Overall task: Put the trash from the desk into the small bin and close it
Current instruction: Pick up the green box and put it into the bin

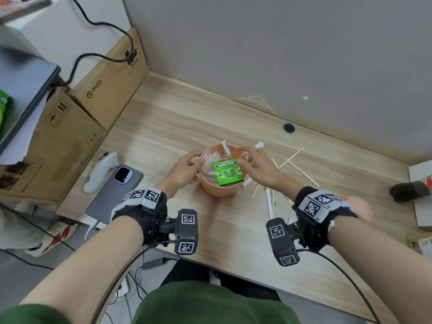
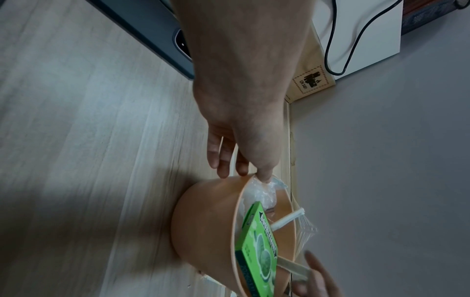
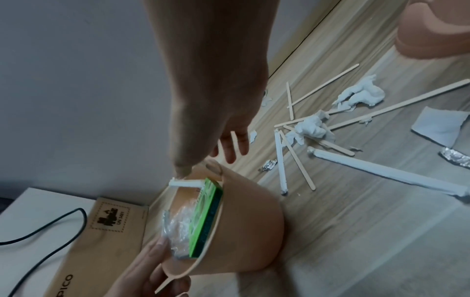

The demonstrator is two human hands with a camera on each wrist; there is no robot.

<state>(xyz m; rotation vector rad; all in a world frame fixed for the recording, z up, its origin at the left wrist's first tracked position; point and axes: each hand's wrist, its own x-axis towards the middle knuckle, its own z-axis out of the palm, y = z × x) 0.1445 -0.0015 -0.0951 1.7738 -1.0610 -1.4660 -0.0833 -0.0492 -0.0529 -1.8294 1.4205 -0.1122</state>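
A small peach-coloured bin (image 1: pixel 218 189) stands mid-desk, stuffed with crumpled clear plastic (image 1: pixel 210 161), a white paper stick (image 1: pixel 225 148) and a green Doublemint box (image 1: pixel 229 173) that pokes up over the rim. My left hand (image 1: pixel 198 160) pinches the bin's left rim, thumb inside on the plastic (image 2: pixel 264 193), fingers outside. My right hand (image 1: pixel 243 155) reaches over the right rim with straight fingers. Its index tip touches the white stick (image 3: pixel 187 183) and its thumb lies by the box (image 3: pixel 207 217). The bin's lid (image 3: pixel 432 30) sits apart on the desk.
Right of the bin lie wooden sticks (image 1: pixel 300 169), white paper tubes (image 3: pixel 381 172), tissue wads (image 3: pixel 312 128) and foil bits (image 3: pixel 268 165). On the left are a phone (image 1: pixel 114 192), a white controller (image 1: pixel 100 171) and a cardboard box (image 1: pixel 70 127).
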